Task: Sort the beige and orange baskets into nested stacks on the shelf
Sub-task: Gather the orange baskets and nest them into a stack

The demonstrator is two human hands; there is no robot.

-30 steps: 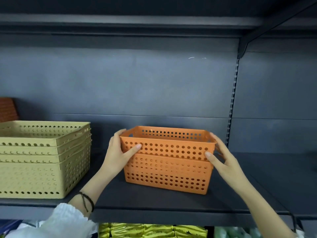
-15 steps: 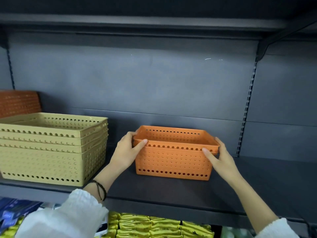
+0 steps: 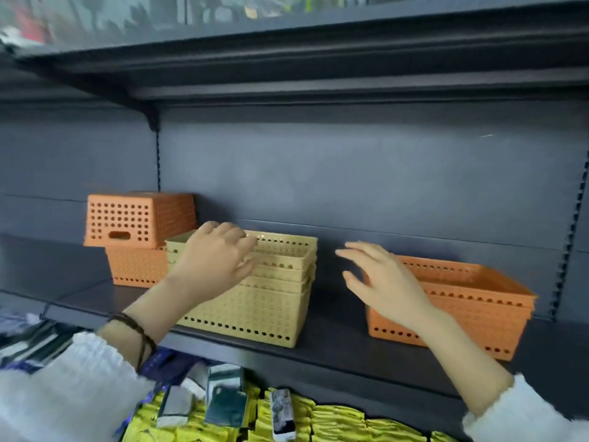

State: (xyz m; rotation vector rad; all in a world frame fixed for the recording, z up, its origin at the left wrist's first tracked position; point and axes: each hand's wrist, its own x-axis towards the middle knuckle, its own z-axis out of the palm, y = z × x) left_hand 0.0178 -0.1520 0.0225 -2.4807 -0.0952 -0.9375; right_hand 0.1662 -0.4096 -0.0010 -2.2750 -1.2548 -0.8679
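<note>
A nested stack of beige perforated baskets [image 3: 255, 307] stands mid-shelf on the dark shelf [image 3: 334, 349]. My left hand [image 3: 216, 260] hovers over its near left rim, fingers spread, holding nothing. To the right sits a nested stack of orange baskets [image 3: 478, 301]. My right hand [image 3: 382, 282] floats in front of its left end, fingers apart, empty. At the back left an orange basket [image 3: 137, 266] stands upright with another orange basket [image 3: 140, 218] lying upside down on top of it.
The dark back panel [image 3: 350, 180] and an upper shelf [image 3: 318, 59] close in the space. A slotted upright [image 3: 570, 237] runs down at the right. Below the shelf lie yellow packets [image 3: 318, 422] and other packaged goods [image 3: 223, 403].
Both hands have let go of the orange nested stack and moved left. The view has swung left, bringing the two orange baskets at the back left into sight.
</note>
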